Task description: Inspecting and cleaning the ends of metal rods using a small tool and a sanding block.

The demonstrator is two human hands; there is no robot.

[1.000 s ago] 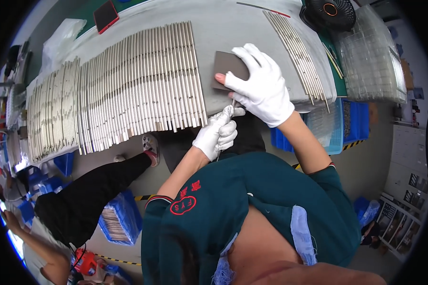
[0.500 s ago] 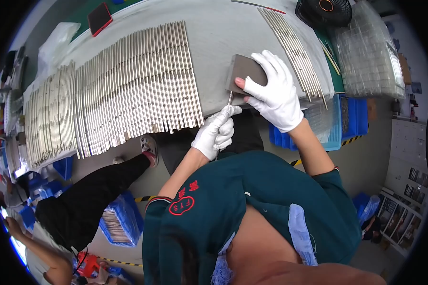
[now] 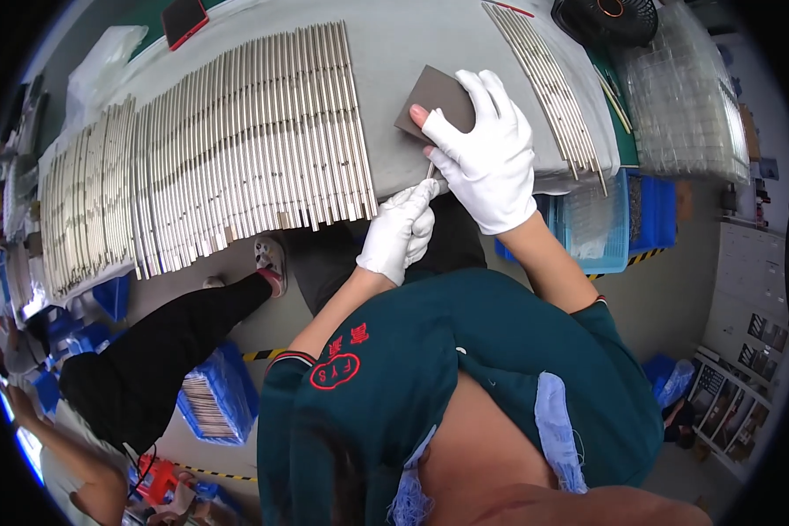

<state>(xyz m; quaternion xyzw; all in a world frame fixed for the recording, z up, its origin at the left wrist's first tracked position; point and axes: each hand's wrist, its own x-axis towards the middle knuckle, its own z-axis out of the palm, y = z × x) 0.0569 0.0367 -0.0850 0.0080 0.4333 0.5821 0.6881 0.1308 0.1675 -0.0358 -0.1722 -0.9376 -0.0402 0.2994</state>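
My white-gloved right hand [image 3: 489,158], thumb and fingertips bare at the glove's cut ends, grips a flat grey-brown block [image 3: 438,95] that looks like a sanding sponge. The block is tilted just above the near part of the cloth-covered table. My left hand [image 3: 399,232], also gloved in white, is closed around a thin metal rod [image 3: 430,172]. Only a short bit of that rod shows, between the left fingertips and the right hand; the rest is hidden. Left of my hands, many silvery rods [image 3: 254,131] lie side by side in a wide row.
A smaller group of rods [image 3: 548,88] lies to the right. Beyond are a black fan [image 3: 607,19], a stack of clear plastic trays [image 3: 684,96] and a red-edged phone [image 3: 184,22]. Blue crates [image 3: 653,215] stand below the table's right side. Another person's leg [image 3: 162,351] is at left.
My right hand and the block have moved away from me and slightly left, and the block has turned. My left hand stays closed on the rod. The whole view has shifted slightly.
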